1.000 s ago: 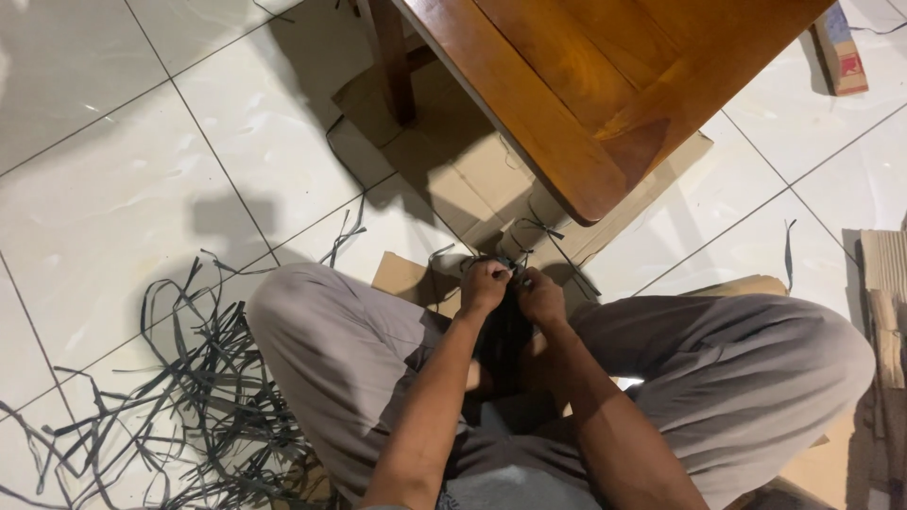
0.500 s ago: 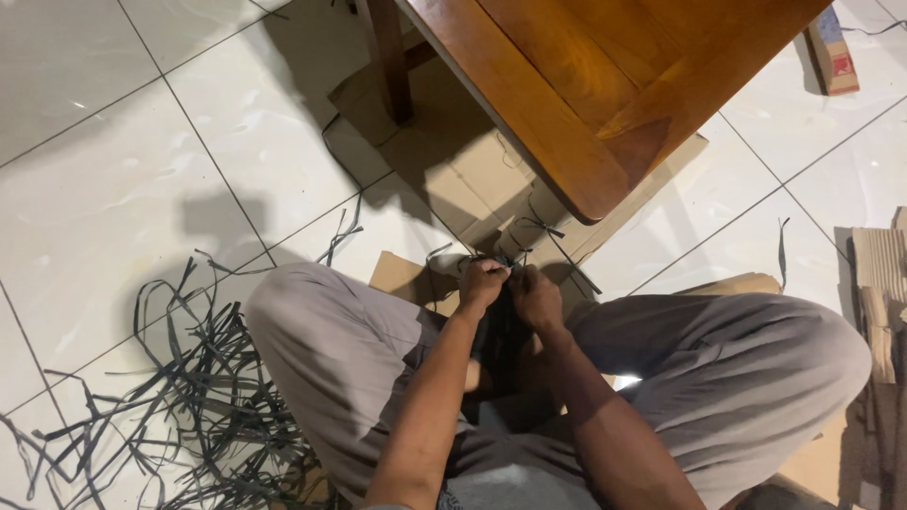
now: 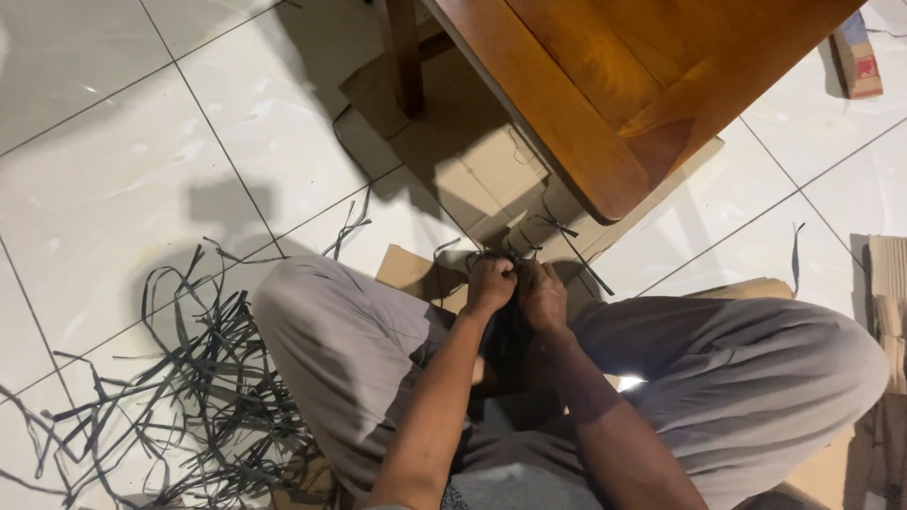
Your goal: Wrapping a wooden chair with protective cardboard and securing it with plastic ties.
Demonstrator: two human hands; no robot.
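Note:
I sit cross-legged on a tiled floor. My left hand (image 3: 491, 284) and my right hand (image 3: 543, 295) are pressed close together just in front of my knees. Both pinch a thin dark plastic strap (image 3: 510, 261) at the top of a dark bundle (image 3: 506, 335) that stands between my legs. Short strap ends stick out above my fingers. The bundle's lower part is hidden by my forearms and by shadow.
A tangled heap of dark grey straps (image 3: 189, 387) lies on the floor to my left. A wooden table (image 3: 605, 85) stands ahead, its leg (image 3: 404, 57) on flattened cardboard (image 3: 472, 161). More cardboard pieces (image 3: 883, 283) lie at right, a small box (image 3: 858, 57) beyond.
My two hands have drawn closer together on the strap. The view has shifted slightly; nothing else has moved.

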